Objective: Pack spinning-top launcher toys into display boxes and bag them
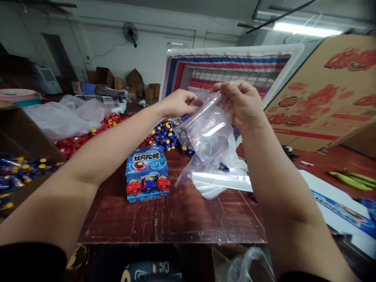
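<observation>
Opening a clear plastic bag (207, 131) above the wooden table (182, 215).
We are raising both forearms, pinching the bag's top edge between left hand (178, 103) and right hand (239, 102); next we judge the mouth needs parting, with the blue toy box (146, 172) and blue spinning tops (166, 135) lying beneath.

clear plastic bag (208, 131) | held up above table | mouth pinched, prob. empty | hangs crumpled
</observation>
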`<state>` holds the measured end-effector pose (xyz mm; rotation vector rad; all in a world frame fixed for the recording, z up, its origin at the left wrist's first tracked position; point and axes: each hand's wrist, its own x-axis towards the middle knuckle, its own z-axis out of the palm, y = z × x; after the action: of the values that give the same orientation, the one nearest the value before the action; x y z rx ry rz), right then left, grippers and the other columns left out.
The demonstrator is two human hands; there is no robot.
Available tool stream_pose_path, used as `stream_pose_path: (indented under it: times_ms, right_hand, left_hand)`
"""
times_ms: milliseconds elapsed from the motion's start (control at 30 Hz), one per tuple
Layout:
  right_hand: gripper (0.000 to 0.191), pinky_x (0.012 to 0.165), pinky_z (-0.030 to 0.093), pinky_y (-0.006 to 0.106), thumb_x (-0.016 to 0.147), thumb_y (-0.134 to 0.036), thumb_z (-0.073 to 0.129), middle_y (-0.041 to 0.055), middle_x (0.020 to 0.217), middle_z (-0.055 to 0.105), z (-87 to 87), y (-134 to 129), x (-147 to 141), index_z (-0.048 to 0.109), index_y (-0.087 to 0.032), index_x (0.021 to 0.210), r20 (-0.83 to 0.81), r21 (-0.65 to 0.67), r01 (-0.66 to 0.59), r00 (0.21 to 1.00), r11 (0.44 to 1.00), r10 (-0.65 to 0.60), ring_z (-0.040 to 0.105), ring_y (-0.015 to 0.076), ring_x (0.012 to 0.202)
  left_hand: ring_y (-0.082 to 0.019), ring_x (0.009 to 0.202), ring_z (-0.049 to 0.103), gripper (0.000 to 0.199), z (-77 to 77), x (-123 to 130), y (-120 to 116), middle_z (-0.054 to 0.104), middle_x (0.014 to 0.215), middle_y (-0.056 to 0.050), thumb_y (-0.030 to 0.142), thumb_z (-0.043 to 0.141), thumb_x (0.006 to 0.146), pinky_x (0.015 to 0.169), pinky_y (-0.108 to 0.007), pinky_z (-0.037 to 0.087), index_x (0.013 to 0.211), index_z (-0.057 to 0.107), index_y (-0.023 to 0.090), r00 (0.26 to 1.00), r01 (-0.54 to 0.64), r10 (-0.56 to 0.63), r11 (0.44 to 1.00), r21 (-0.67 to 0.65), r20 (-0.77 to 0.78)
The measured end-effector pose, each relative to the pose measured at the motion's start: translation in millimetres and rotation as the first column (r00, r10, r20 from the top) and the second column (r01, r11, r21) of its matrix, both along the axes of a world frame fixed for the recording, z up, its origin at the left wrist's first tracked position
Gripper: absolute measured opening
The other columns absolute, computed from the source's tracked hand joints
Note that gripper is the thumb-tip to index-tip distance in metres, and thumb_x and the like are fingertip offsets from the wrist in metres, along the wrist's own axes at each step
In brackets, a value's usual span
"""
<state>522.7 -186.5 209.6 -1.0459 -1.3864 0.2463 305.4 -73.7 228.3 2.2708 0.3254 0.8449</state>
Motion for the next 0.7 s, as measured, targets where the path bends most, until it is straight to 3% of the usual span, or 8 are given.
stream_pose_path:
  times_ms: [100, 167, 267, 367, 433, 500, 567, 700]
  right_hand:
    - [0.049, 0.093, 0.064, 0.037, 0.098, -0.057, 0.082, 0.0126, 0.139, 0.075, 19.3, -1.4, 2.0, 0.064, -0.021, 0.125, 0.000, -0.057, 0.191, 0.982, 0.980, -0.191, 0.073, 0.0190, 0.115]
    - [0.056, 0.102, 0.063, 0.039, 0.103, -0.057, 0.080, 0.0132, 0.141, 0.074, 32.3, -12.3, -6.2, 0.063, -0.019, 0.141, 0.101, 0.039, 0.276, 0.955, 0.960, -0.279, 0.073, 0.0209, 0.123]
    - [0.078, 0.126, 0.052, 0.050, 0.098, -0.073, 0.079, 0.0095, 0.152, 0.067, 45.4, -26.7, -34.1, 0.061, -0.022, 0.154, 0.463, 0.216, 0.201, 0.841, 0.955, -0.282, 0.063, 0.0300, 0.148]
    - [0.084, 0.126, 0.051, 0.063, 0.076, -0.070, 0.098, 0.0047, 0.122, 0.075, 44.7, -20.4, -46.2, 0.074, -0.019, 0.138, 0.733, 0.147, 0.170, 0.643, 0.974, -0.223, 0.069, 0.0383, 0.139]
    - [0.055, 0.117, 0.059, 0.061, 0.071, -0.052, 0.105, -0.0001, 0.088, 0.070, 37.6, -10.4, -32.5, 0.082, -0.017, 0.107, 0.773, 0.062, 0.234, 0.603, 0.970, -0.194, 0.077, 0.0326, 0.113]
    - [0.030, 0.107, 0.064, 0.055, 0.074, -0.037, 0.102, -0.0032, 0.068, 0.060, 29.7, -5.9, -10.5, 0.081, -0.018, 0.084, 0.771, 0.004, 0.311, 0.605, 0.950, -0.201, 0.076, 0.0235, 0.088]
    - [0.021, 0.095, 0.068, 0.049, 0.083, -0.031, 0.095, -0.0030, 0.064, 0.061, 26.2, -10.7, 2.9, 0.080, -0.017, 0.082, 0.735, -0.077, 0.350, 0.653, 0.934, -0.184, 0.072, 0.0178, 0.073]
    - [0.044, 0.077, 0.071, 0.046, 0.098, -0.052, 0.087, 0.0032, 0.066, 0.067, 36.3, -30.4, -37.4, 0.075, -0.010, 0.090, 0.424, -0.350, 0.147, 0.905, 0.925, 0.017, 0.069, 0.0162, 0.060]
  left_hand:
    - [-0.024, 0.087, 0.073, 0.007, 2.9, -1.7, 0.1, 0.075, 0.085, -0.010, 0.011, 0.076, 0.092, 0.092, -0.046, 0.061, 0.086, 0.076, 0.014, 0.981, -0.184, 0.174, 0.976, 0.121, 0.086]
    - [-0.028, 0.094, 0.073, 0.008, 8.6, -7.7, 2.3, 0.075, 0.088, -0.010, 0.016, 0.080, 0.089, 0.096, -0.049, 0.059, 0.083, 0.075, 0.017, 0.950, -0.303, 0.269, 0.917, 0.259, 0.160]
    - [-0.033, 0.109, 0.072, 0.007, 18.8, -14.8, -6.0, 0.076, 0.092, -0.008, 0.026, 0.085, 0.087, 0.102, -0.049, 0.056, 0.088, 0.078, 0.023, 0.943, -0.331, 0.285, 0.846, 0.418, 0.169]
    - [-0.034, 0.106, 0.073, 0.005, 30.3, -25.7, -20.8, 0.076, 0.089, -0.006, 0.030, 0.082, 0.089, 0.101, -0.049, 0.055, 0.087, 0.080, 0.025, 0.941, -0.331, 0.319, 0.790, 0.517, 0.114]
    - [-0.034, 0.099, 0.073, 0.011, 39.7, -41.8, -22.4, 0.077, 0.088, -0.007, 0.033, 0.080, 0.092, 0.099, -0.051, 0.055, 0.084, 0.081, 0.026, 0.928, -0.345, 0.361, 0.737, 0.581, 0.093]
    - [-0.034, 0.101, 0.072, 0.012, 49.0, -64.6, -16.5, 0.077, 0.090, -0.006, 0.039, 0.083, 0.091, 0.101, -0.054, 0.055, 0.083, 0.081, 0.030, 0.912, -0.354, 0.403, 0.689, 0.633, 0.072]
    - [-0.034, 0.114, 0.069, 0.015, 56.1, -88.3, -13.5, 0.078, 0.098, -0.006, 0.041, 0.092, 0.086, 0.113, -0.056, 0.052, 0.088, 0.081, 0.031, 0.887, -0.385, 0.456, 0.636, 0.669, 0.077]
    - [-0.030, 0.140, 0.058, 0.038, 55.0, -112.8, -61.2, 0.074, 0.133, -0.008, 0.036, 0.096, 0.088, 0.131, -0.055, 0.040, 0.118, 0.079, 0.018, 0.858, -0.482, 0.461, 0.568, 0.667, 0.227]
